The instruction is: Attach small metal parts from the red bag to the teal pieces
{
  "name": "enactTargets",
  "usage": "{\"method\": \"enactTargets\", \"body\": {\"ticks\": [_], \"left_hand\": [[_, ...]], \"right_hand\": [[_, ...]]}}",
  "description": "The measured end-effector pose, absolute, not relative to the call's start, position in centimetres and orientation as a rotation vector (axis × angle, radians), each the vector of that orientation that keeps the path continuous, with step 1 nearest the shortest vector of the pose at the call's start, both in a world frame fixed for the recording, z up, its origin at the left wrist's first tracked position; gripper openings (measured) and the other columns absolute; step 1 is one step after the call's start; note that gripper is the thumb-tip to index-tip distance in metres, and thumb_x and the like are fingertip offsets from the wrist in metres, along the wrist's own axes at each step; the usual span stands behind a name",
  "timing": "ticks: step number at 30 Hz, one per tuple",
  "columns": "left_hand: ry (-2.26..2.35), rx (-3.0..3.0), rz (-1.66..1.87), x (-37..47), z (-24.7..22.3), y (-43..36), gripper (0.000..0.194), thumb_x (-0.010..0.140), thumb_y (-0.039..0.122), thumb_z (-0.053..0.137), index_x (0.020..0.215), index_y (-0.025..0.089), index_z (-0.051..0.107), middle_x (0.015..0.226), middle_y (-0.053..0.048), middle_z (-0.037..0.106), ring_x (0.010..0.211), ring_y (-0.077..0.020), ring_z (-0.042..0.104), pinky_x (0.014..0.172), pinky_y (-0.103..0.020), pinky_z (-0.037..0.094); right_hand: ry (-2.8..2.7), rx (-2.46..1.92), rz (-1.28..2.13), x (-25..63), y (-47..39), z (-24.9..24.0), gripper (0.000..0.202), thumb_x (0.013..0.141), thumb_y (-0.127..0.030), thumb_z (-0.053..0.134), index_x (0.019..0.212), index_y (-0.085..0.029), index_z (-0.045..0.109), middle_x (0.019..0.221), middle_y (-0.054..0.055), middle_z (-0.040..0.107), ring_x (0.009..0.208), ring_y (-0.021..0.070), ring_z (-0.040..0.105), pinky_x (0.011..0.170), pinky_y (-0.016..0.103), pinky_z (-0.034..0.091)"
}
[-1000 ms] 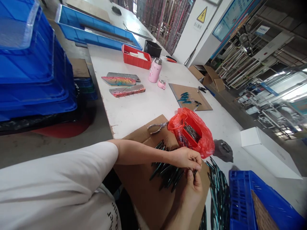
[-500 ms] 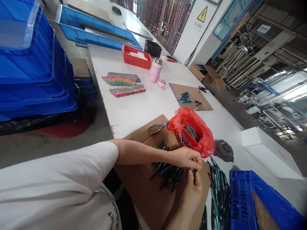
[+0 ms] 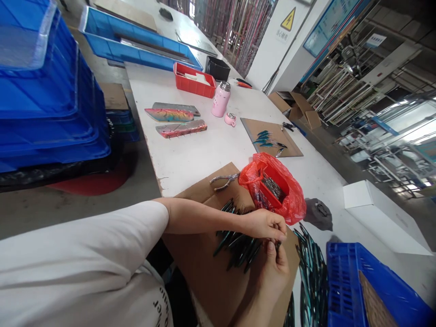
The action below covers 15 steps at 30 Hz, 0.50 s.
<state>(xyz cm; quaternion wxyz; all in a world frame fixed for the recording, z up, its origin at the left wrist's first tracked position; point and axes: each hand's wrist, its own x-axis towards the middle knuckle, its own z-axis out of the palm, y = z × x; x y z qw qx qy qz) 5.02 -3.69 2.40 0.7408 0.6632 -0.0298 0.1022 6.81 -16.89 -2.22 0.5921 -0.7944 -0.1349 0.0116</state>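
Note:
My left hand (image 3: 264, 224) is closed, its fingers pinched together just below the red plastic bag (image 3: 294, 204). My right hand (image 3: 273, 271) comes up from below, closed too, its fingertips nearly meeting the left ones. A small dark item shows between the fingers, too hidden to name. Dark green slender pieces (image 3: 240, 249) lie in a heap on the brown cardboard (image 3: 218, 281), partly beneath my left forearm. The bag surrounds a red box (image 3: 282, 178) of thin metal parts. Pliers (image 3: 224, 180) rest on the cardboard's far part.
More slender pieces (image 3: 311, 277) lie at the right, beside a blue crate (image 3: 344, 272). Farther off are a dark cloth (image 3: 318, 213), a white box (image 3: 378, 211), a pink bottle (image 3: 220, 101) and a board (image 3: 293, 147) with blue pieces. Blue bins (image 3: 51, 100) stand stacked at the left.

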Motion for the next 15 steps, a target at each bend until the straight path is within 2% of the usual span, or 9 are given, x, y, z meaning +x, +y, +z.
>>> {"method": "enactTargets", "body": {"ticks": [8, 15], "left_hand": [[-0.055, 1.353, 0.194, 5.04, 2.38, -3.80, 0.019, 0.070, 0.029, 0.060, 0.078, 0.013, 0.052, 0.064, 0.002, 0.055, 0.058, -0.0063, 0.051, 0.056, -0.017, 0.042], [-0.068, 1.241, 0.166, 5.10, 2.32, -3.76, 0.022, 0.070, 0.031, 0.061, 0.077, 0.012, 0.051, 0.065, 0.002, 0.055, 0.057, -0.0057, 0.051, 0.054, -0.017, 0.041]], "right_hand": [[-0.301, -1.852, 0.014, 6.56, -16.77, -1.89, 0.055, 0.070, -0.045, 0.050, 0.115, -0.013, 0.053, 0.098, 0.010, 0.064, 0.090, 0.0233, 0.058, 0.078, 0.032, 0.047], [-0.396, -1.937, 0.048, 6.33, -16.81, -1.34, 0.051, 0.076, -0.048, 0.046, 0.117, -0.017, 0.050, 0.100, 0.008, 0.062, 0.089, 0.0230, 0.058, 0.078, 0.037, 0.047]]}}
